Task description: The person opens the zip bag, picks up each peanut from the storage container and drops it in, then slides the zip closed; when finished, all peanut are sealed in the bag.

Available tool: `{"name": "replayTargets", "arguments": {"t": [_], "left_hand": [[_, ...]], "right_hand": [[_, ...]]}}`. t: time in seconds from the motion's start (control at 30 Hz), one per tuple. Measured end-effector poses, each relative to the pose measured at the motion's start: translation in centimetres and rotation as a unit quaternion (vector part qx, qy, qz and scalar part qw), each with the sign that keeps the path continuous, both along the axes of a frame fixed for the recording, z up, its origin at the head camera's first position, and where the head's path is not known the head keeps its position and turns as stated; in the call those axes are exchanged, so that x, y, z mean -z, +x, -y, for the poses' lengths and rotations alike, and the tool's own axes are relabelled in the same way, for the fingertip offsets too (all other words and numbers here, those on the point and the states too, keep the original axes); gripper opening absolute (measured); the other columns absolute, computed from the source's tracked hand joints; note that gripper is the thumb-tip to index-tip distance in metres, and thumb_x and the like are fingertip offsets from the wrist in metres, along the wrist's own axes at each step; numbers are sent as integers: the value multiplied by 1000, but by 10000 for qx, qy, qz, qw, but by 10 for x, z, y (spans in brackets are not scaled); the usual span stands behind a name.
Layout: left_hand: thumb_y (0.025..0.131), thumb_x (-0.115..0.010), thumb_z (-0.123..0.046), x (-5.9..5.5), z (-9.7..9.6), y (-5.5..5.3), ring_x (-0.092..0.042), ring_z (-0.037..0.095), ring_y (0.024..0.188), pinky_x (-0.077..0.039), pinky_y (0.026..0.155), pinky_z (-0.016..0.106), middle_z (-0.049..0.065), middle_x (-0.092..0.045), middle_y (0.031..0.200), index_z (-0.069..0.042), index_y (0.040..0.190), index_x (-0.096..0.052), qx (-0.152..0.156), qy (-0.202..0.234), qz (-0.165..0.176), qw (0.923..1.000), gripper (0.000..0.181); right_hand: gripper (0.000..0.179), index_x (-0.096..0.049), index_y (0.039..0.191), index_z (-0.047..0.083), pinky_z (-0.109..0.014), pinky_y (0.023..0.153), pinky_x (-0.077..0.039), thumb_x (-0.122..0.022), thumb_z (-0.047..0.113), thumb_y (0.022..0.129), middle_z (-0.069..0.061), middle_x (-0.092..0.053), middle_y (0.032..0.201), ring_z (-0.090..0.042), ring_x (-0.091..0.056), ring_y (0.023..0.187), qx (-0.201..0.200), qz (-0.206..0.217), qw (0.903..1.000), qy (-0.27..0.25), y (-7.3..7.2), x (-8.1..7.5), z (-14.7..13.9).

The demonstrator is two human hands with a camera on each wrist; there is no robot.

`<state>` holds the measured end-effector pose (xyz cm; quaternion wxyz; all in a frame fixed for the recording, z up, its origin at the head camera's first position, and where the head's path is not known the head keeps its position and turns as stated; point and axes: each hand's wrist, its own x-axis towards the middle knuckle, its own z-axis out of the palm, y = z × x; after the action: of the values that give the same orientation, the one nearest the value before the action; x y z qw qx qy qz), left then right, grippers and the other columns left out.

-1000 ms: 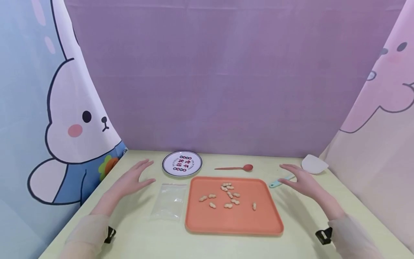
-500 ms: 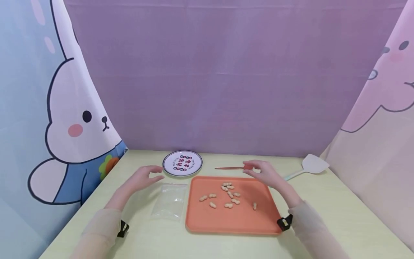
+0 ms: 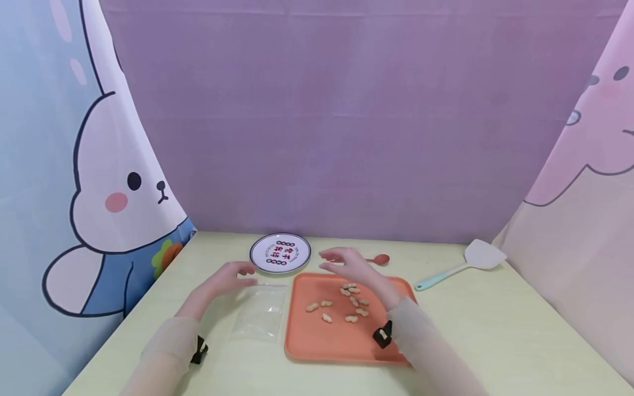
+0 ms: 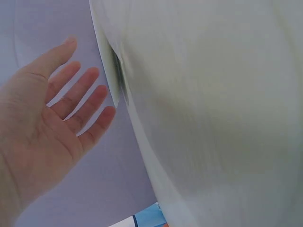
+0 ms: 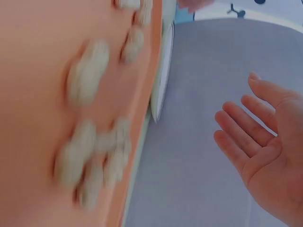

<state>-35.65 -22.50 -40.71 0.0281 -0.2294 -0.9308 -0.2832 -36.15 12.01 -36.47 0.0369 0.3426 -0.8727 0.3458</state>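
Note:
My left hand (image 3: 230,278) hovers over the top left of a clear zip bag (image 3: 258,314), fingertips near the front left rim of a white plate (image 3: 280,253) with red characters. In the left wrist view its fingers are spread and slightly bent, holding nothing. My right hand (image 3: 350,266) is above the back edge of an orange tray (image 3: 317,346), pointing left toward the plate, and the right wrist view shows its palm bare. Unshelled peanuts (image 3: 351,318) lie scattered on the tray; the right forearm covers part of it. Behind the right hand, a red spoon (image 3: 381,259) is partly hidden.
A spatula (image 3: 482,255) with a white blade and mint handle lies at the right rear of the pale table (image 3: 500,330). A purple cloth (image 3: 317,121) closes off the back. Printed cartoon cloths flank both sides.
My right hand has swept left from near the spatula, past the spoon's bowl, to over the tray's back edge. The left hand has moved right and slightly nearer, toward the plate and bag.

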Motion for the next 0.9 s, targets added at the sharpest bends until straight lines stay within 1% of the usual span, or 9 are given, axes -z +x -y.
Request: {"name": "replayTargets", "arguments": {"t": [0.03, 0.17, 0.23, 0.4, 0.5, 0.63, 0.77, 0.9], "left_hand": [[86, -66, -24, 1, -1, -1, -58, 35, 103, -47, 92, 51, 18, -65, 110, 1, 117, -61, -63, 5, 142, 9999, 40], [86, -67, -21, 3, -3, -4, -57, 34, 105, -47, 93, 50, 17, -63, 114, -1, 118, -61, -178, -118, 398, 9990, 38], [84, -69, -19, 3, -3, -4, -57, 34, 107, -46, 94, 49, 17, -63, 115, -2, 118, -61, -207, -135, 522, 9983, 39], [77, -73, -9, 6, -4, -1, -58, 36, 105, -46, 94, 50, 20, -62, 115, 3, 118, -60, -125, -190, 716, 9972, 45], [73, -75, -5, 7, -4, 0, -60, 33, 98, -48, 91, 48, 19, -64, 109, 4, 116, -60, -54, -306, 684, 9972, 47], [71, -75, -1, 8, -5, 0, -61, 24, 88, -52, 84, 40, 11, -66, 97, 4, 112, -62, 71, -469, 568, 9973, 43], [70, -74, 1, 7, -6, 3, -57, 18, 81, -51, 76, 33, 7, -63, 86, 4, 102, -66, 268, -491, 528, 9970, 33], [71, -72, 1, 7, -8, 4, -56, 15, 78, -49, 73, 29, 6, -63, 82, 1, 91, -67, 348, -434, 525, 9971, 21]], "right_hand": [[38, -61, 124, 8, -40, 95, -50, -62, 26, 90, -12, -63, 122, -26, -60, 112, -37, 13, 10000, 34, -1, 1, 6], [36, -61, 123, 6, -40, 95, -49, -61, 24, 91, -12, -64, 120, -24, -61, 110, -266, 23, 9996, 72, -4, 7, 28], [36, -61, 123, 5, -41, 96, -48, -61, 22, 91, -12, -64, 121, -24, -60, 111, -351, 167, 9992, 75, -4, 10, 37], [37, -60, 122, 1, -39, 96, -49, -61, 21, 91, -14, -63, 121, -26, -60, 110, -590, 315, 9976, 175, -7, 21, 58], [39, -60, 121, -2, -39, 96, -49, -63, 20, 90, -16, -63, 120, -27, -61, 109, -682, 425, 9966, 191, -8, 25, 69], [38, -60, 121, -1, -37, 96, -49, -65, 20, 89, -15, -64, 118, -27, -61, 109, -656, 635, 9953, 315, -8, 29, 83], [35, -60, 121, -2, -35, 94, -50, -63, 12, 89, -16, -64, 118, -27, -61, 109, -775, 536, 9935, 631, -6, 32, 94], [35, -58, 123, -3, -35, 94, -51, -61, 6, 89, -17, -63, 119, -29, -61, 109, -955, 469, 9895, 981, -3, 33, 102]]}}
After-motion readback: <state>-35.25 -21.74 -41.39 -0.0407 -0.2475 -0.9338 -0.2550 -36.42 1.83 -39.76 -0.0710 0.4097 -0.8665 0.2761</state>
